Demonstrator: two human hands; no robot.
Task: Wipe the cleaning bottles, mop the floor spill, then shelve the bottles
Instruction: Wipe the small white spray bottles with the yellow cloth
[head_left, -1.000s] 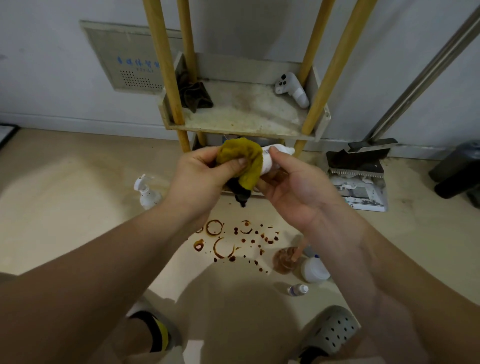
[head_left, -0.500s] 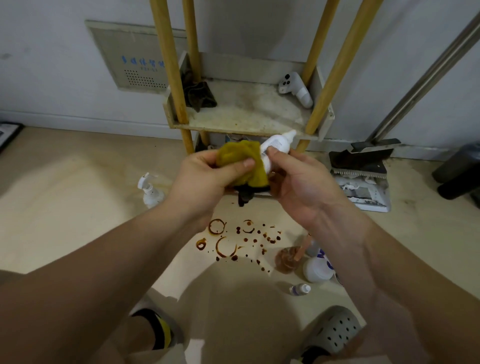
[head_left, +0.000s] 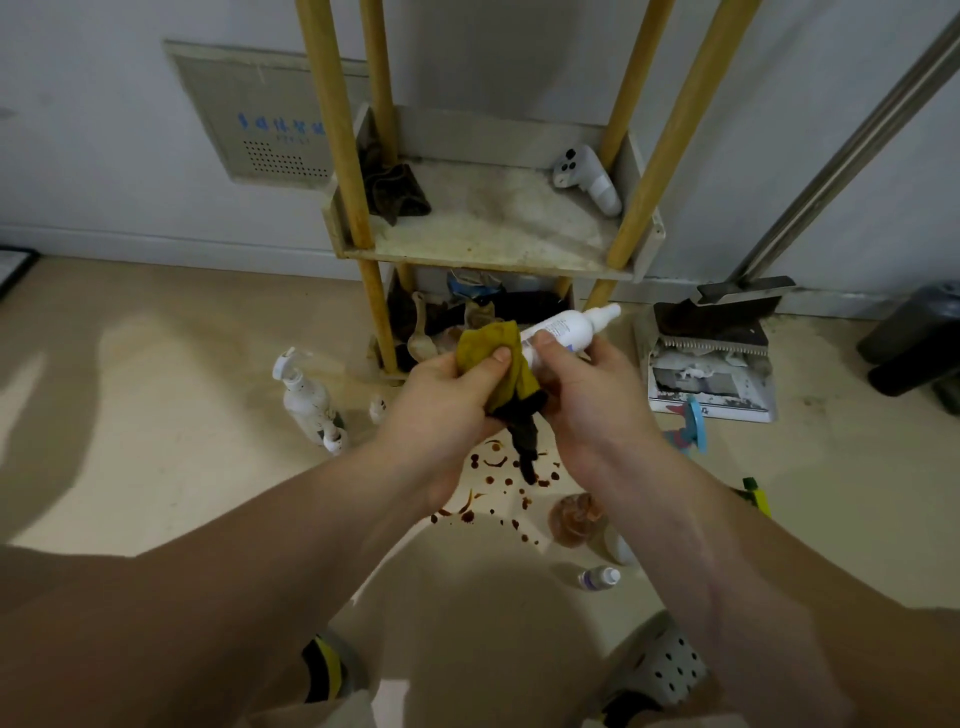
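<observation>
My right hand (head_left: 587, 395) grips a white spray bottle (head_left: 569, 328), which lies tilted with its nozzle pointing up and right. My left hand (head_left: 447, 400) pinches a mustard-yellow cloth (head_left: 493, 353) against the bottle's lower end; a dark corner of the cloth hangs down. Below my hands a brown spill (head_left: 498, 483) of rings and drops marks the floor. A white pump bottle (head_left: 304, 397) stands on the floor at the left. A brownish bottle (head_left: 574, 519) and a small bottle (head_left: 600, 577) lie near my right forearm. The wooden shelf unit (head_left: 488, 254) stands straight ahead.
On the shelf lie a dark rag (head_left: 395, 195) and a white controller (head_left: 584, 176). A dustpan with a broom (head_left: 711, 353) leans on the wall at the right, dark bins (head_left: 919, 343) beyond it. My two shoes show at the bottom edge.
The view has dropped, showing the lower shelf. More of the white bottle now sticks out beyond the cloth, which has slid down toward its base.
</observation>
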